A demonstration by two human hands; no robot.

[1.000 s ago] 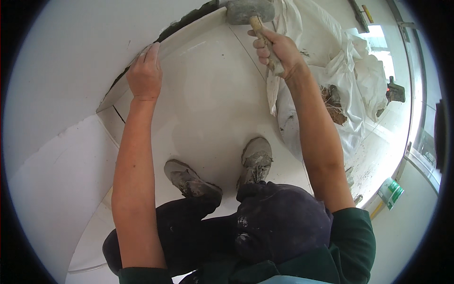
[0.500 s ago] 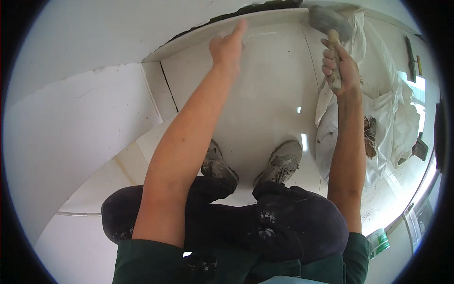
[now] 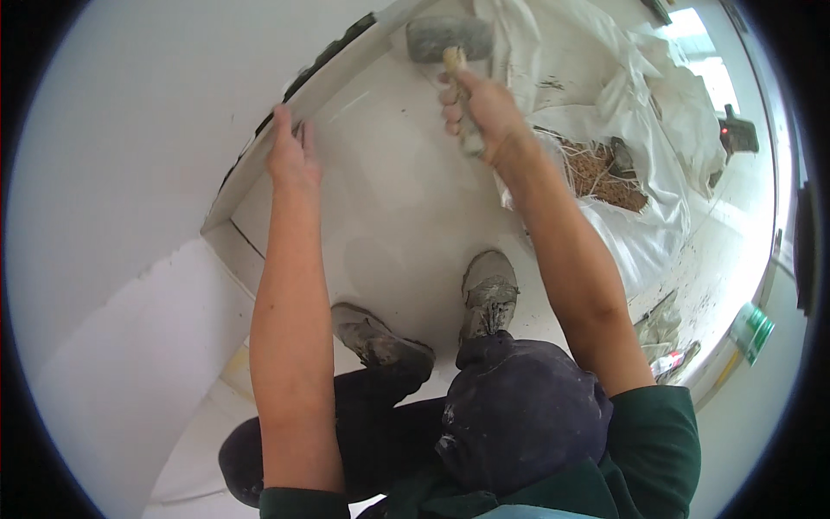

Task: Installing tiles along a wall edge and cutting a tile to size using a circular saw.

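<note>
The mallet point(image 3: 450, 40) is just right of the far end of the strip point(image 3: 341, 74); its head is blurred, and whether it touches the strip or the floor cannot be told. The right hand point(image 3: 482, 108) is wrapped round its pale handle, also to the right of the strip. The left hand point(image 3: 293, 160) reaches the strip's middle with fingers spread, one at the upper edge and others on the inner side, closed round nothing. Behind the strip, a dark ragged gap point(image 3: 333, 57) parts it from the white wall point(image 3: 147, 112). In front of it lies the pale tiled floor point(image 3: 389, 182), with two dusty shoes point(image 3: 489, 281). Well right of the strip are a white sack point(image 3: 661, 225) showing brown matter point(image 3: 596, 173) and, farther out, a green-and-white container point(image 3: 751, 333).
</note>
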